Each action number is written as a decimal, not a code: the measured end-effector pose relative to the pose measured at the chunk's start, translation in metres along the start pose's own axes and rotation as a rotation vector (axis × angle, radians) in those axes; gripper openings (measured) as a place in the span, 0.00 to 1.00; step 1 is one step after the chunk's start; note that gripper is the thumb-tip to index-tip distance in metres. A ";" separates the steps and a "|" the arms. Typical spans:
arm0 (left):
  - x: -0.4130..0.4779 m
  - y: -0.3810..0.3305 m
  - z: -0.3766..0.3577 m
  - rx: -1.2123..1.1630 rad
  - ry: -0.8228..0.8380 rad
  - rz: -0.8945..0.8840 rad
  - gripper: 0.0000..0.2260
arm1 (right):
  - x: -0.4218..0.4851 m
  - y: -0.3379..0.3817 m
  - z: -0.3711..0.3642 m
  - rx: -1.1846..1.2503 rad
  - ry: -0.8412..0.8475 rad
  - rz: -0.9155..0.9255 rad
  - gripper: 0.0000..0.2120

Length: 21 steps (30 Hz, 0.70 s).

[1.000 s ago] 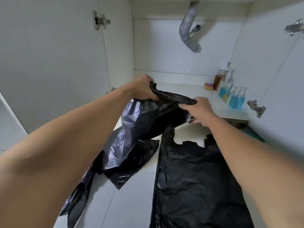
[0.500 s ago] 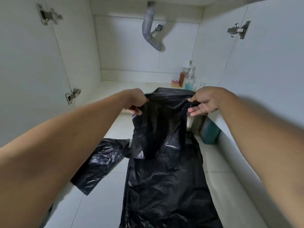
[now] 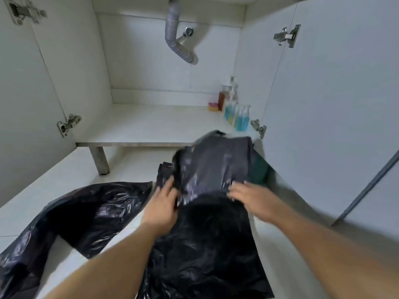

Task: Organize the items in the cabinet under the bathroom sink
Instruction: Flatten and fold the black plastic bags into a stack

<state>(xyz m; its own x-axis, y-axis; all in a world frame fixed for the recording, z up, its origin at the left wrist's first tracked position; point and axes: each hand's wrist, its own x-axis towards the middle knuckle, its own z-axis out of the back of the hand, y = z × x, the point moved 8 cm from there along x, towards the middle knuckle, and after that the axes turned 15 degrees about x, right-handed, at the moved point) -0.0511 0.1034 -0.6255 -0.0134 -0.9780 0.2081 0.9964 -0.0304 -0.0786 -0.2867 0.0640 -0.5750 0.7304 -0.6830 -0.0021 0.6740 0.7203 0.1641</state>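
Note:
A black plastic bag (image 3: 207, 238) lies flat on the tiled floor in front of the open cabinet, its far end folded back toward me. My left hand (image 3: 162, 203) grips the left side of that fold. My right hand (image 3: 248, 195) presses on the right side of the fold with fingers spread; the image is blurred there. A second black bag (image 3: 86, 214) lies crumpled on the floor to the left, untouched. Inside the cabinet, bottles of blue liquid (image 3: 239, 118), an amber bottle (image 3: 222, 98) and a small pink and yellow sponge (image 3: 212, 106) stand at the right side of the shelf (image 3: 140, 128).
A grey drain hose (image 3: 176, 39) hangs from the top of the cabinet. Both doors stand open, left (image 3: 21, 104) and right (image 3: 334, 104). A metal leg (image 3: 100, 160) holds up the shelf front. A teal object (image 3: 260, 171) sits on the floor behind the folded bag.
Both hands have come down and toward me, folding the bag's top end over onto the bag on the floor. The view has pulled back from the cabinet.

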 end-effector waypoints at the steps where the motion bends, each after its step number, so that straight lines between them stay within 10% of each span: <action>1: -0.019 -0.001 -0.037 0.053 0.236 -0.022 0.21 | -0.009 -0.004 -0.029 0.014 0.087 -0.031 0.30; 5: -0.071 -0.003 -0.091 0.219 0.714 -0.043 0.26 | -0.030 -0.003 -0.095 0.008 0.347 -0.177 0.13; 17: -0.069 -0.017 -0.027 0.413 0.087 -0.296 0.15 | -0.032 -0.002 -0.118 -0.202 0.354 -0.258 0.13; 21: -0.088 -0.010 -0.052 0.465 0.401 -0.334 0.25 | -0.033 0.007 -0.134 -0.163 0.427 -0.263 0.13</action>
<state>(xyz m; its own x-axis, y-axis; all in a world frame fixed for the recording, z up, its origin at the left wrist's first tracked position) -0.0641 0.1787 -0.6939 -0.2657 -0.9350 -0.2347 0.8647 -0.3388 0.3708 -0.2911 0.1082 -0.7054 0.4913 -0.7575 -0.4299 0.8242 0.5639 -0.0517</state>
